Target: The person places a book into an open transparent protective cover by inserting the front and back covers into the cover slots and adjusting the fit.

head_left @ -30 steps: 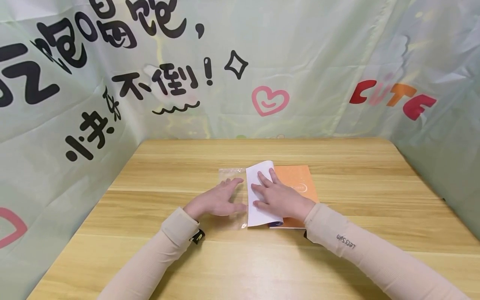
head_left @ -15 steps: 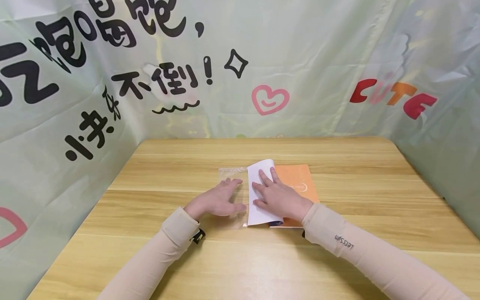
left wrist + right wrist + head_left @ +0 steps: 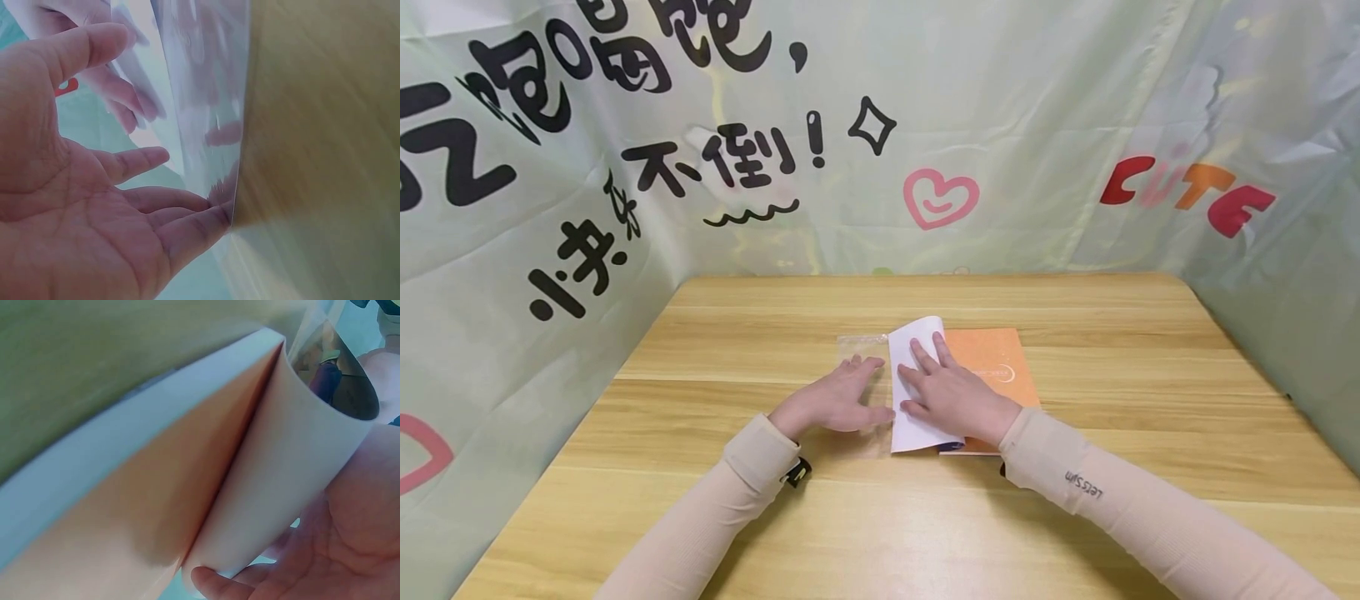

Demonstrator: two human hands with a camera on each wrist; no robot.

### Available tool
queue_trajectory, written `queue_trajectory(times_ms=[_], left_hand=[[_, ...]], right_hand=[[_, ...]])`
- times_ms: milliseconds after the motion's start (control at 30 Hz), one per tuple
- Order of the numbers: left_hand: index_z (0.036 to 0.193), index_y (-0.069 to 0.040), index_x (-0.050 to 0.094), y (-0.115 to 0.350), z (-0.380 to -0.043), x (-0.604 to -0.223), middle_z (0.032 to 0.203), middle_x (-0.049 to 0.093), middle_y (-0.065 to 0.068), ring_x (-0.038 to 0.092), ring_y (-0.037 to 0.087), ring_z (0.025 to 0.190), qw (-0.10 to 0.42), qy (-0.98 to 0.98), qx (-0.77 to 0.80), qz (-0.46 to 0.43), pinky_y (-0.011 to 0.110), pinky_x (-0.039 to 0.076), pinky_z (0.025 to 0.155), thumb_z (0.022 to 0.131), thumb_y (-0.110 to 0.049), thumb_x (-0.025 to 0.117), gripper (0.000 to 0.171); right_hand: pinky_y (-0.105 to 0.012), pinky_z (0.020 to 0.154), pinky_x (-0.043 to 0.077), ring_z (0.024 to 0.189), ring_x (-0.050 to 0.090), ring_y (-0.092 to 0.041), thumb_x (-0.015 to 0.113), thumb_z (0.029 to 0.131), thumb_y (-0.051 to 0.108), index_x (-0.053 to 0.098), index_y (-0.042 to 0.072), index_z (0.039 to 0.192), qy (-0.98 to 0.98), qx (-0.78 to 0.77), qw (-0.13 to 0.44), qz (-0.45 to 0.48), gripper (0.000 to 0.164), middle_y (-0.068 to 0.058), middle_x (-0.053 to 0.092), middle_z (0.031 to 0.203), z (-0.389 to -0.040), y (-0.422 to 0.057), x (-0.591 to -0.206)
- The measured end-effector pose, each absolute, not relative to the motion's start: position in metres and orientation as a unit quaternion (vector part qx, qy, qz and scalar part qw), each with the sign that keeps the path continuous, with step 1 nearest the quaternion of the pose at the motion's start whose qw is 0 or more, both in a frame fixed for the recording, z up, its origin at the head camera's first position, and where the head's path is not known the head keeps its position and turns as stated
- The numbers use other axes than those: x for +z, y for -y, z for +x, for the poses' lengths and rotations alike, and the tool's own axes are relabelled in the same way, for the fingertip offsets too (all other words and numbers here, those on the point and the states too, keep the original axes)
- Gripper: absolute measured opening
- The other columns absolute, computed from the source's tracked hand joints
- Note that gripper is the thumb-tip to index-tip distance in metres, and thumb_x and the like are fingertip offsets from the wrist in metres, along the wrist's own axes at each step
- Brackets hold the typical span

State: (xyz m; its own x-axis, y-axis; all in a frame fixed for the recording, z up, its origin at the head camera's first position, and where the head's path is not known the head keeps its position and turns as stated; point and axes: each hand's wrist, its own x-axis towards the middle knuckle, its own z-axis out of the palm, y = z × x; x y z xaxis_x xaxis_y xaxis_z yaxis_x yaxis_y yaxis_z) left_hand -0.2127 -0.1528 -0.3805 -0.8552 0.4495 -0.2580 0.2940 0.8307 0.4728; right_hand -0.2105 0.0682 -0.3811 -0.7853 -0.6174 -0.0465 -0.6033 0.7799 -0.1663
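Note:
On the table lies a book with an orange page (image 3: pixel 988 354) on its right side. Its white-lined cover (image 3: pixel 917 429) is bent over to the left, and a curled dark outer face shows in the right wrist view. My right hand (image 3: pixel 958 396) rests on this cover with fingers spread. A clear plastic sheet (image 3: pixel 859 350) extends left of the cover. My left hand (image 3: pixel 835 402) is over the sheet, its fingers and thumb apart. In the left wrist view its lower fingertips (image 3: pixel 212 219) are right at the film's edge.
The wooden table (image 3: pixel 880 517) extends around the book on all sides. A printed cloth backdrop (image 3: pixel 1022 100) hangs behind and along both sides. A small black device (image 3: pixel 797 472) sits on my left wrist, below the sleeve cuff.
My right hand and the white side of the cover have shifted slightly left. The left hand stays in place over the plastic sheet.

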Motion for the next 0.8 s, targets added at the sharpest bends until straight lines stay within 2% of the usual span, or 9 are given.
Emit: queue_trajectory(times_ms=[167,300,533,667,800], left_hand=[[0.169,-0.008,0.028,0.153,-0.213,-0.380,0.174,0.029,0.025,0.017,0.050,0.164,0.183,-0.939,0.208,0.201,0.065,0.019,0.133,0.101,-0.049,0.066,0.088],[0.168,-0.006,0.030,0.153,-0.214,-0.380,0.174,0.029,0.028,0.018,0.051,0.164,0.182,-0.940,0.204,0.204,0.065,0.020,0.132,0.101,-0.053,0.065,0.089],[0.162,-0.005,0.042,0.160,-0.214,-0.380,0.171,0.030,0.034,0.024,0.051,0.162,0.166,-0.942,0.183,0.226,0.065,0.026,0.131,0.098,-0.047,0.076,0.084],[0.164,-0.007,0.041,0.163,-0.214,-0.380,0.172,0.025,0.035,0.026,0.049,0.163,0.167,-0.945,0.169,0.223,0.063,0.029,0.130,0.096,-0.048,0.078,0.087],[0.166,-0.010,0.040,0.166,-0.215,-0.380,0.173,0.023,0.033,0.025,0.046,0.164,0.170,-0.945,0.167,0.223,0.062,0.030,0.130,0.096,-0.050,0.078,0.089]], right_hand=[[-0.065,0.129,0.026,0.161,0.012,-0.060,0.059,0.111,0.033,0.052,-0.003,0.155,-0.940,-0.074,0.047,-0.329,0.058,-0.035,0.026,0.171,-0.212,-0.065,-0.381],[-0.064,0.133,0.017,0.162,0.013,-0.059,0.052,0.114,0.029,0.054,-0.003,0.154,-0.938,-0.080,0.042,-0.334,0.051,-0.035,0.028,0.170,-0.211,-0.063,-0.381],[-0.063,0.134,0.017,0.161,0.014,-0.060,0.045,0.116,0.024,0.053,-0.005,0.154,-0.939,-0.077,0.032,-0.333,0.048,-0.037,0.027,0.169,-0.210,-0.058,-0.382],[-0.061,0.132,0.021,0.162,0.012,-0.057,0.044,0.116,0.027,0.048,-0.009,0.156,-0.943,-0.112,0.036,-0.312,0.053,-0.041,0.019,0.170,-0.212,-0.055,-0.381],[-0.060,0.130,0.027,0.165,0.007,-0.051,0.041,0.117,0.031,0.037,-0.007,0.163,-0.943,-0.175,0.066,-0.275,0.060,-0.037,0.005,0.174,-0.216,-0.059,-0.379]])
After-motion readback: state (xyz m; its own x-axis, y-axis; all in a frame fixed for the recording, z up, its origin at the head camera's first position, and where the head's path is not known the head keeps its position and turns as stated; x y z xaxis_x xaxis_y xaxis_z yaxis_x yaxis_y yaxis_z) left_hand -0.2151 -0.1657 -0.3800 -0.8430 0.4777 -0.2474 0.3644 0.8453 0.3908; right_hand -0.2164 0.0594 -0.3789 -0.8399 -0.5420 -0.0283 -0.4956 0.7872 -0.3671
